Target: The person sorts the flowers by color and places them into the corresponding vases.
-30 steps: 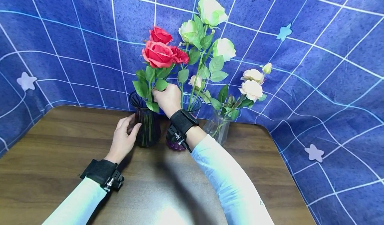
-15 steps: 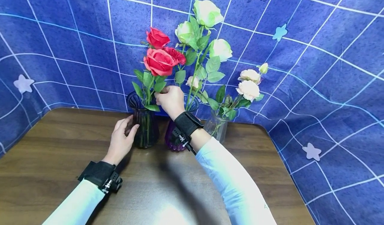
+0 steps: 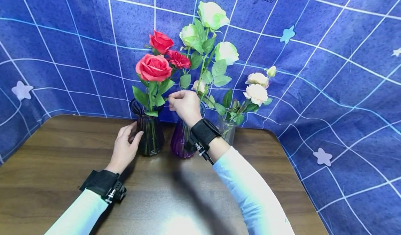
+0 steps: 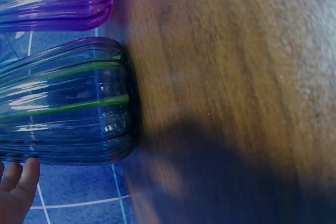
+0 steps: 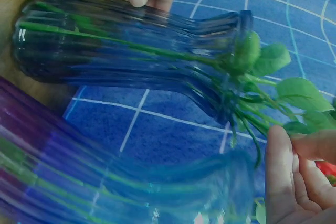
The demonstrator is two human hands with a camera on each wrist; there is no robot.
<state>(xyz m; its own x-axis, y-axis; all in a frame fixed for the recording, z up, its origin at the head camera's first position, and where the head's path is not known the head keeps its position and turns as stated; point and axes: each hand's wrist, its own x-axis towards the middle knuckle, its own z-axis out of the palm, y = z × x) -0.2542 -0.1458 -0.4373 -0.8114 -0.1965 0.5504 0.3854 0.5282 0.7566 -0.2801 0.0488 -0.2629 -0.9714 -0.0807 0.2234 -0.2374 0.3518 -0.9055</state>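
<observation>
In the head view my left hand rests its fingers against the left side of a dark ribbed glass vase. Its fingertips show right at the glass in the left wrist view. Red roses stand in this vase, their green stems visible through it. My right hand is to the right of the vase mouth, thumb and forefinger together at a green rose leaf, which they pinch in the right wrist view. Just under this hand stands a purple glass vase, partly covered by the wrist.
Tall white-green roses rise from the purple vase. A clear glass vase with pale pink flowers stands to its right, partly behind the right wrist. All stand near the back edge of the wooden table, before a blue gridded cloth.
The right hand has moved right, away from the rose stems. The large red rose has swung left, separating from the smaller red flower. The left hand stays at the vase; the head view shifts slightly.
</observation>
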